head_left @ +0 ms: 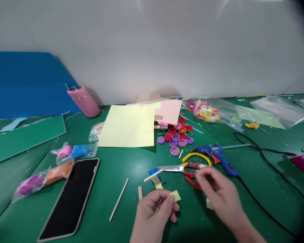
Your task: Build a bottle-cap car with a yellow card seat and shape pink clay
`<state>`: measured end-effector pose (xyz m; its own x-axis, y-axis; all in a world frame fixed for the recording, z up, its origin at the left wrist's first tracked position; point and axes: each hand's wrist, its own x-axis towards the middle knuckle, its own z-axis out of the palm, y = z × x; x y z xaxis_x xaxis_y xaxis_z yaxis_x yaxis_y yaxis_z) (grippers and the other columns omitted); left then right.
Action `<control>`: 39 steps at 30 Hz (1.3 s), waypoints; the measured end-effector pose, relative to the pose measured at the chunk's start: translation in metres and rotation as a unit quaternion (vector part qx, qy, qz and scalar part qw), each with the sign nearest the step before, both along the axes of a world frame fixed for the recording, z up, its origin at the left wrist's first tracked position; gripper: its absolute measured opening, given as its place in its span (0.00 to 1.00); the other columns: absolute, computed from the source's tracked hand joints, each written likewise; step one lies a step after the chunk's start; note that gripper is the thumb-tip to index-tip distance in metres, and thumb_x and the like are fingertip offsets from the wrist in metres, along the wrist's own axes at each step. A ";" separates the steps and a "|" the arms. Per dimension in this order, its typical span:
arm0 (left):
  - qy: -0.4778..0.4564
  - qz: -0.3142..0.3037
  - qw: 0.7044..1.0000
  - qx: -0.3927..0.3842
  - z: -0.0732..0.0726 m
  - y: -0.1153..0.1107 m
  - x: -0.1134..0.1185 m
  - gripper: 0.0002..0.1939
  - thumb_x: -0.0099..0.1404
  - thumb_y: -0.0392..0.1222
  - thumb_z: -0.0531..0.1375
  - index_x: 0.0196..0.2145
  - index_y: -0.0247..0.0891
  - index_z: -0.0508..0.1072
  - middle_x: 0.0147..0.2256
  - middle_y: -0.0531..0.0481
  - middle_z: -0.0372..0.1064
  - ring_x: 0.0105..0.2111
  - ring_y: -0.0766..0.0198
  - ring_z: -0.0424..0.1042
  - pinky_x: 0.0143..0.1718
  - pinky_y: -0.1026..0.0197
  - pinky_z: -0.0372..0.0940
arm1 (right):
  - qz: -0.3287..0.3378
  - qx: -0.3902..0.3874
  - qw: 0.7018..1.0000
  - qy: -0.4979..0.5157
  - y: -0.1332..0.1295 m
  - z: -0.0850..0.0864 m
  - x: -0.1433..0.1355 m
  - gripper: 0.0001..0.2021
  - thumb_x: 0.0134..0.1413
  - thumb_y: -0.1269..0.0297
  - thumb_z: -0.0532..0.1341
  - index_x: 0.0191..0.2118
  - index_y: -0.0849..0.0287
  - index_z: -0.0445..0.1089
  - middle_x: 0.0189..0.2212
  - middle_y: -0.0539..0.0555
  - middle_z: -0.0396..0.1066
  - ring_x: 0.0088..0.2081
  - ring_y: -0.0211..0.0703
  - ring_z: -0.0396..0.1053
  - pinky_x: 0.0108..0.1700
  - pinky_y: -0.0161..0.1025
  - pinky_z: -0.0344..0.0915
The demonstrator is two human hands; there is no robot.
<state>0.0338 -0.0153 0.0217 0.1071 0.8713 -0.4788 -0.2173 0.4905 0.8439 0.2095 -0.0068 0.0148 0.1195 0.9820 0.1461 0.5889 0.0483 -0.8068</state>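
Near the bottom centre, my left hand (158, 211) pinches a small yellow paper piece (175, 195) between thumb and fingers; something blue shows partly behind its fingers. To its right, my right hand (219, 194) hovers by the red handles of the scissors (171, 168), its fingers bent and blurred; whether it holds anything is unclear. Another yellow scrap (209, 204) lies partly under that hand. Just above my left hand are a blue cap (154, 172), a yellow paper strip (157, 182) and a short stick (153, 175). A longer stick (119, 199) lies to the left.
A blue glue gun (221, 157) with a black cord lies right of the scissors. Coloured bottle caps (174, 151) and a yellow sheet (129, 126) are further back. At left are a phone (72, 199), clay packets (44, 179) and a pink bottle (84, 102).
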 end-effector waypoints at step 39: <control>-0.105 0.045 0.991 -0.066 0.016 -0.007 0.000 0.09 0.48 0.42 0.65 0.23 0.32 0.74 0.16 0.53 0.67 0.17 0.73 0.58 0.21 0.68 0.52 | -0.059 -0.124 0.970 0.203 -0.021 0.014 -0.032 0.10 0.37 0.63 0.64 0.30 0.59 0.67 0.14 0.46 0.62 0.15 0.34 0.59 0.16 0.31 0.60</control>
